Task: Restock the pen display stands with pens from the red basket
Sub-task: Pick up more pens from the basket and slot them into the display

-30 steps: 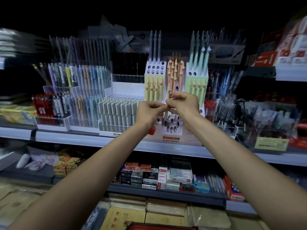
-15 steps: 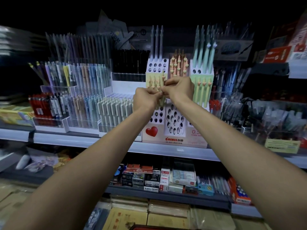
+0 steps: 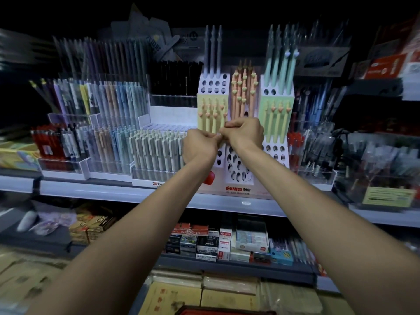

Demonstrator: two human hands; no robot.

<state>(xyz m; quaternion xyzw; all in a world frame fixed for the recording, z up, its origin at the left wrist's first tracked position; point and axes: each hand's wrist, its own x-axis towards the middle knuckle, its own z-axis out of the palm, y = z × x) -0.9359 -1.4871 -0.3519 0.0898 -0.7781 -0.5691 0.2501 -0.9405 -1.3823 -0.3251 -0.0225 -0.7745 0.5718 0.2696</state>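
Pinching one pen (image 3: 218, 134) together, left hand (image 3: 200, 147) and right hand (image 3: 243, 134) held something likely light, stiff, best gripped mid-barrel.

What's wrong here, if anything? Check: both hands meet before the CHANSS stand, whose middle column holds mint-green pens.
Colour wrong: the head view shows the middle column of the CHANSS stand holding peach pens. The left hand and right hand do meet before it.

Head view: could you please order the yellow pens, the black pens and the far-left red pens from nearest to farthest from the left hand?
1. Yellow pens: just above and to the right of the left hand.
2. Black pens: up and to the left, on a higher tier.
3. Red pens: far left along the shelf.
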